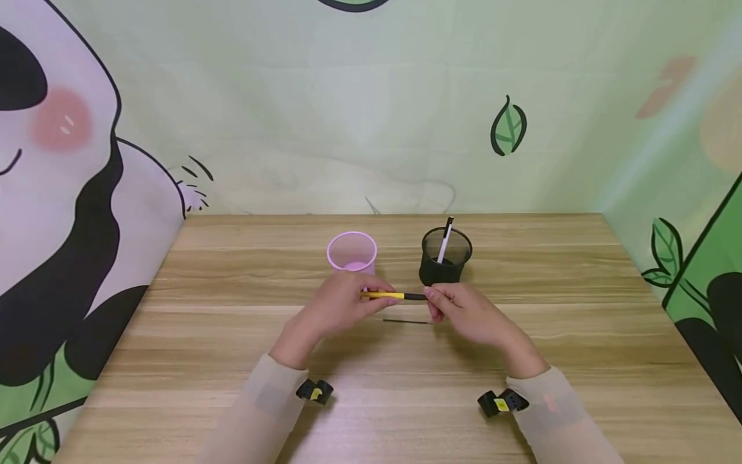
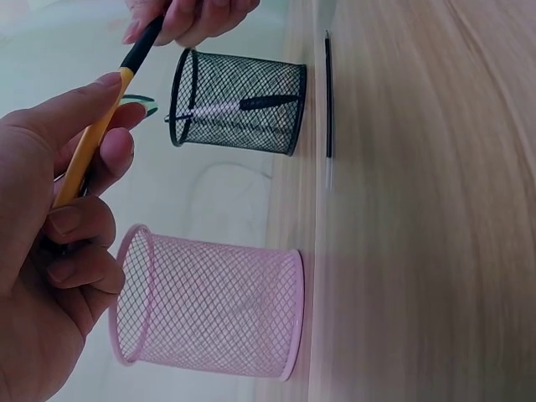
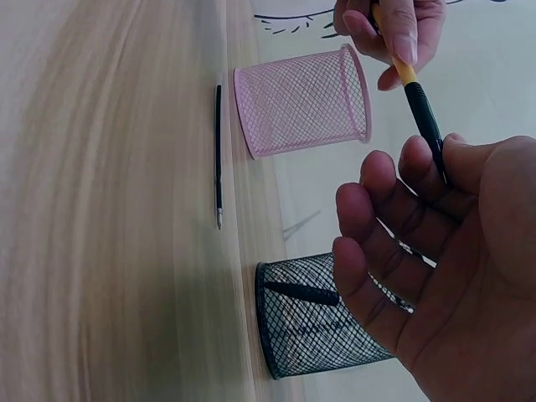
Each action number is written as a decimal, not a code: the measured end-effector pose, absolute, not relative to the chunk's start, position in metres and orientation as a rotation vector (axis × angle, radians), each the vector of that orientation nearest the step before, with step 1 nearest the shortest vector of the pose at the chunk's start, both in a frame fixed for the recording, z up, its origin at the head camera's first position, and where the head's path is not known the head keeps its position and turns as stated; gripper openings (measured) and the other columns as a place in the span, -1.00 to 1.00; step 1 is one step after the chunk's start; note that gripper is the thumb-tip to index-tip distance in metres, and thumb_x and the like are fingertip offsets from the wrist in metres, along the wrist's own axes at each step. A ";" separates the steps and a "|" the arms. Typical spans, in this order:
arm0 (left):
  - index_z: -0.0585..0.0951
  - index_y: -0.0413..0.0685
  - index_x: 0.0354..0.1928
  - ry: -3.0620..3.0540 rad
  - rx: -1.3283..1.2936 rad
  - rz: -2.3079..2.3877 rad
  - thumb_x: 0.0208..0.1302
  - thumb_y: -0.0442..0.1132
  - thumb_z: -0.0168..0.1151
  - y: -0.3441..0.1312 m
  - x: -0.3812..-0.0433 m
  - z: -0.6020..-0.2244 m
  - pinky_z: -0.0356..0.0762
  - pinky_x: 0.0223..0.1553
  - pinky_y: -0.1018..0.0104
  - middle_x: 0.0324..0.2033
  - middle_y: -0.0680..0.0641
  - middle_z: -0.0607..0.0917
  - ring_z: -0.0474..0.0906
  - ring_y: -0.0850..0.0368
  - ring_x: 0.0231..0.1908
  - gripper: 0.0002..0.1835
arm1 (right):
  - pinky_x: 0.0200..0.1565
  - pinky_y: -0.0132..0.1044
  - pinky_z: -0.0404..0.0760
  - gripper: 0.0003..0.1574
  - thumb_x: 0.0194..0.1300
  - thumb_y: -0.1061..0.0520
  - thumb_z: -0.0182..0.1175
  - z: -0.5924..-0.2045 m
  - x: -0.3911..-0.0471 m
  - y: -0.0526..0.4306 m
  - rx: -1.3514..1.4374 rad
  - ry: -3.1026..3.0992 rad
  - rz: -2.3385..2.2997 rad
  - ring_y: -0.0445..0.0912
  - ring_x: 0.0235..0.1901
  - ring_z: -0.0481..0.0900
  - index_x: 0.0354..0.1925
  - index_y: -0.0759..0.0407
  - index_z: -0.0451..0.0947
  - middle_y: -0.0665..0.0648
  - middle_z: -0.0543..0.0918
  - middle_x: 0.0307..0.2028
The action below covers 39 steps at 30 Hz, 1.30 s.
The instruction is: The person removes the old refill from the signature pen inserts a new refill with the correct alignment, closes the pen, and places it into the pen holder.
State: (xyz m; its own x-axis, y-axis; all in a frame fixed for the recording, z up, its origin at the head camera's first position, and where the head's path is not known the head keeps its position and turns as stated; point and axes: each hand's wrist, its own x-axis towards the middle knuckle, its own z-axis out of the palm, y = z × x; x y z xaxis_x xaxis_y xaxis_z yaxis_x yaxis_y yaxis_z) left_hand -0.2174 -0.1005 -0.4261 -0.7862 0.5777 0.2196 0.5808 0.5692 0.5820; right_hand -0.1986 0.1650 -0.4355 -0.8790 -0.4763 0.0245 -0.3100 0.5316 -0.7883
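A ballpoint pen with a yellow barrel and a black grip section is held level over the table between both hands. My left hand grips the yellow barrel, its thumb lying along it in the left wrist view. At the other end, my right hand pinches the black section between thumb and index finger; the remaining fingers are loosely bent. The pen's black tip is hidden by the right fingertips. On the tabletop just below the pen lies a thin dark pen refill with a pale end.
A pink mesh pen cup stands behind the left hand. Behind the right hand is a black mesh pen cup with a white and black pen leaning in it. The wood-grain table meets a printed green backdrop.
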 end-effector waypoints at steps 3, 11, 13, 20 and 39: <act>0.81 0.26 -0.17 -2.780 -1.013 -1.043 0.36 0.03 0.40 -0.103 -0.218 -0.426 0.53 -0.29 0.35 -0.31 0.29 0.77 0.53 0.31 -0.38 -0.87 | -0.25 -0.30 0.54 -0.48 0.69 -0.04 -0.08 -0.435 -0.199 0.167 -0.640 2.580 -1.264 -0.07 -0.39 0.55 -0.43 0.09 0.54 -0.01 0.58 -0.48; 0.80 0.25 -0.19 -2.786 -0.997 -1.064 0.37 0.04 0.40 -0.106 -0.218 -0.426 0.52 -0.28 0.33 -0.38 0.30 0.73 0.51 0.28 -0.40 -0.87 | -0.23 -0.30 0.57 -0.51 0.68 -0.03 -0.06 -0.433 -0.200 0.171 -0.629 2.590 -1.279 -0.11 -0.38 0.57 -0.38 0.13 0.57 -0.02 0.59 -0.47; 0.80 0.26 -0.19 -2.789 -0.990 -1.061 0.37 0.04 0.39 -0.107 -0.218 -0.427 0.51 -0.29 0.33 -0.39 0.30 0.73 0.51 0.28 -0.40 -0.88 | -0.22 -0.25 0.62 -0.51 0.68 0.00 -0.06 -0.432 -0.200 0.173 -0.630 2.590 -1.292 -0.12 -0.38 0.59 -0.37 0.18 0.57 -0.01 0.60 -0.46; 0.80 0.22 -0.17 -2.781 -0.982 -1.070 0.38 0.02 0.39 -0.110 -0.218 -0.428 0.52 -0.27 0.33 -0.39 0.27 0.72 0.52 0.28 -0.39 -0.87 | -0.21 -0.26 0.60 -0.53 0.68 0.02 -0.05 -0.430 -0.202 0.180 -0.601 2.610 -1.302 -0.10 -0.37 0.60 -0.36 0.18 0.57 0.00 0.62 -0.45; 0.81 0.21 -0.13 -2.787 -0.922 -1.053 0.38 0.01 0.38 -0.116 -0.221 -0.429 0.42 -0.38 0.34 -0.48 0.28 0.64 0.43 0.27 -0.47 -0.85 | -0.21 -0.29 0.60 -0.55 0.67 -0.01 -0.03 -0.431 -0.204 0.192 -0.562 2.628 -1.301 -0.08 -0.34 0.60 -0.33 0.14 0.60 0.02 0.63 -0.43</act>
State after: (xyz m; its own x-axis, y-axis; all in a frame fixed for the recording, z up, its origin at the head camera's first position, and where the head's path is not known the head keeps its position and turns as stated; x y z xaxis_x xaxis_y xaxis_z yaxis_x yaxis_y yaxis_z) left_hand -0.2206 -0.1156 -0.4294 -0.8249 0.5207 0.2200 0.5361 0.5970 0.5968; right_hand -0.2040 0.1923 -0.4308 -0.9175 -0.3968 0.0265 -0.2616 0.5522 -0.7916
